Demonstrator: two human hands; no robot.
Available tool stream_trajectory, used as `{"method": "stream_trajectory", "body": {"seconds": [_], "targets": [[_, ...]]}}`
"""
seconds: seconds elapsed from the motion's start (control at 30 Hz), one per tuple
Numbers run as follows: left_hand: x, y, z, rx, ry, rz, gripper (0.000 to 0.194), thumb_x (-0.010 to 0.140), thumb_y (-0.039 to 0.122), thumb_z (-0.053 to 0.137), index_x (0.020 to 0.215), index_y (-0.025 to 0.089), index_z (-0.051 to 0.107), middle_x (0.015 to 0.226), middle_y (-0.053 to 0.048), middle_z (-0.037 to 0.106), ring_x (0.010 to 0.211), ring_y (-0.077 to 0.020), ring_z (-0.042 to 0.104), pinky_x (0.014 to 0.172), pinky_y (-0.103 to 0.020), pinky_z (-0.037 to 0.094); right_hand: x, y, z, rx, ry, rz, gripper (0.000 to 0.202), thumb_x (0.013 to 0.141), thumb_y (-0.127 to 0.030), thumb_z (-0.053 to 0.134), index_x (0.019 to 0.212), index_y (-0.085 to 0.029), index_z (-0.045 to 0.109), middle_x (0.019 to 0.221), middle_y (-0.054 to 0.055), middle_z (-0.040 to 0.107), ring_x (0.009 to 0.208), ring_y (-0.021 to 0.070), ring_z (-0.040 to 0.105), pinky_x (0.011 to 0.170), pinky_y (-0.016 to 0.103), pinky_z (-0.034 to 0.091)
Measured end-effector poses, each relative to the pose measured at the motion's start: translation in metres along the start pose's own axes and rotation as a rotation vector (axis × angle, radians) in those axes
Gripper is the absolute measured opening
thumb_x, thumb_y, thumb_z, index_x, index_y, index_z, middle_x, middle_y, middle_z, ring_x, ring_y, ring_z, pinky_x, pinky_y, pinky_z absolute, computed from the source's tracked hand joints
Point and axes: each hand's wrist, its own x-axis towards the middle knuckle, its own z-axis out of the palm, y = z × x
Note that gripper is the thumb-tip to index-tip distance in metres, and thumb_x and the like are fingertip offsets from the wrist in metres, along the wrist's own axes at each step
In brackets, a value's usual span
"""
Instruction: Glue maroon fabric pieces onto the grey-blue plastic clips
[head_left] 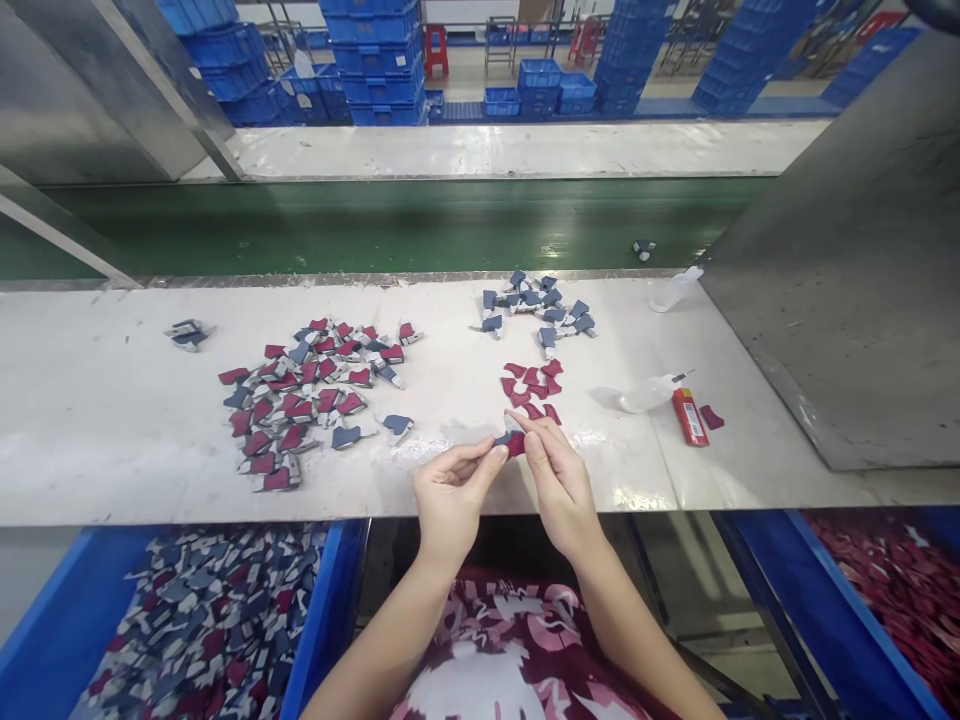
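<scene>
Over the near edge of the white worktop, my left hand (456, 492) and my right hand (559, 482) meet with their fingertips pinched on a small blue-and-maroon part (516, 443). Fingers cover much of that part, so its full shape is hidden. Just beyond it lie several loose maroon pieces (534, 378). Farther back sits a loose group of small blue-and-white parts (531, 300). To the left of my hands spreads a larger pile of grey parts with maroon and blue faces (300, 395).
Right of my hands are a clear squeeze bottle (646, 393) with a thin tip, a red lighter (690, 417) and another squeeze bottle (675, 290). A green conveyor belt (420, 225) runs behind. Blue bins (341, 590) stand below the edge; a metal panel (847, 280) rises right.
</scene>
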Motion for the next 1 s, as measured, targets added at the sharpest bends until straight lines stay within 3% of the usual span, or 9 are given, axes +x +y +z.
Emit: {"method": "stream_trajectory", "body": {"seconds": [0.1, 0.3, 0.57, 0.8, 0.9, 1.0], "targets": [[0.0, 0.001, 0.001, -0.043, -0.004, -0.027, 0.018, 0.068, 0.023, 0.085, 0.084, 0.015, 0.08, 0.084, -0.008, 0.081, 0.079, -0.0233, 0.078, 0.08, -0.032, 0.065, -0.002, -0.002, 0.0, 0.007, 0.02, -0.016, 0.037, 0.1, -0.038, 0.048, 0.132, -0.027, 0.061, 0.1, 0.005, 0.059, 0.094, 0.0174, 0.059, 0.085, 0.033, 0.051], [-0.002, -0.002, 0.002, -0.037, -0.005, -0.008, 0.018, 0.069, 0.024, 0.084, 0.084, 0.015, 0.08, 0.086, -0.008, 0.081, 0.081, -0.0239, 0.078, 0.081, -0.033, 0.065, -0.001, -0.003, 0.007, 0.076, 0.12, 0.014, 0.029, 0.096, -0.039, 0.057, 0.118, -0.025, 0.07, 0.094, 0.004, 0.062, 0.09, 0.0173, 0.061, 0.079, 0.031, 0.053], [-0.004, -0.008, -0.001, 0.056, -0.022, 0.037, 0.021, 0.073, 0.025, 0.082, 0.092, 0.017, 0.081, 0.092, -0.008, 0.081, 0.084, -0.0236, 0.078, 0.083, -0.033, 0.064, 0.002, 0.004, 0.011, 0.147, 0.152, 0.101, 0.025, 0.092, -0.04, 0.063, 0.105, -0.023, 0.074, 0.103, 0.006, 0.072, 0.098, 0.0206, 0.067, 0.088, 0.035, 0.055], [0.002, -0.014, -0.009, 0.226, -0.152, 0.278, 0.025, 0.08, 0.024, 0.077, 0.105, 0.021, 0.079, 0.099, -0.007, 0.076, 0.094, -0.0214, 0.072, 0.086, -0.031, 0.06, 0.007, 0.007, 0.006, 0.242, 0.055, 0.155, 0.032, 0.091, -0.047, 0.062, 0.108, -0.023, 0.075, 0.099, 0.006, 0.074, 0.094, 0.0218, 0.068, 0.087, 0.038, 0.057], [0.004, -0.01, -0.012, 0.261, -0.19, 0.375, 0.022, 0.084, 0.021, 0.072, 0.105, 0.022, 0.078, 0.095, -0.007, 0.073, 0.092, -0.0203, 0.069, 0.085, -0.03, 0.058, 0.005, 0.003, 0.002, 0.185, -0.015, 0.09, 0.035, 0.096, -0.048, 0.053, 0.108, -0.024, 0.074, 0.091, 0.004, 0.07, 0.089, 0.0194, 0.066, 0.084, 0.036, 0.056], [0.001, -0.003, -0.012, 0.233, -0.225, 0.341, 0.019, 0.086, 0.021, 0.07, 0.103, 0.022, 0.077, 0.096, -0.007, 0.073, 0.094, -0.0202, 0.069, 0.086, -0.029, 0.056, 0.002, -0.002, -0.006, 0.017, -0.04, -0.085, 0.041, 0.093, -0.046, 0.059, 0.129, -0.026, 0.063, 0.103, 0.006, 0.064, 0.099, 0.0208, 0.063, 0.088, 0.037, 0.054]]}}
